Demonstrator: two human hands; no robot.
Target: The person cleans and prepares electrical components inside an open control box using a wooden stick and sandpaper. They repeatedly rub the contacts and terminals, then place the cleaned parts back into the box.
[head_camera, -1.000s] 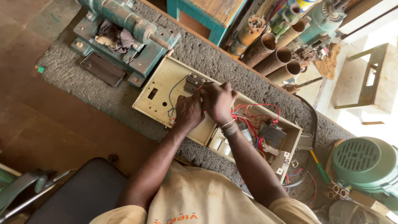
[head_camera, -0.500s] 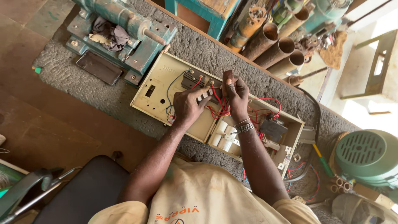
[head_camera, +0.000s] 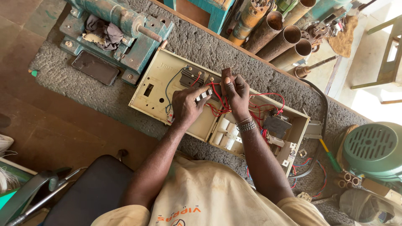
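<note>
In the head view, the person is leaning over an open cream-coloured electrical control box [head_camera: 217,102] that is lying flat on a rough grey mat [head_camera: 104,90], its hinged front panel [head_camera: 167,83] folded out to the left so that the wiring inside is facing up and is easy to reach. The left hand [head_camera: 186,106] is resting on the seam between panel and box, fingers curled and closing on a small pale block, apparently a switch or terminal piece, seemingly to steady it; how firmly it is gripping cannot be told. The right hand [head_camera: 235,91] is sitting just beside it, thumb and fingers pinching a small dark part just above a bundle of red wires [head_camera: 217,104], holding it upright above the box so the leads are hanging free. A metal bracelet [head_camera: 246,124] is circling that wrist. More red wires are looping right toward a dark component [head_camera: 276,124] deeper in the box.

Around the work, a teal machine base [head_camera: 121,29] with a rag on it is standing at the upper left, with a dark phone [head_camera: 95,68] lying at its foot. Rusty pipes [head_camera: 284,35] are leaning at the top, a green motor housing [head_camera: 374,148] is sitting at the right, and a green-handled screwdriver [head_camera: 331,157] is lying near it, within easy reach.
</note>
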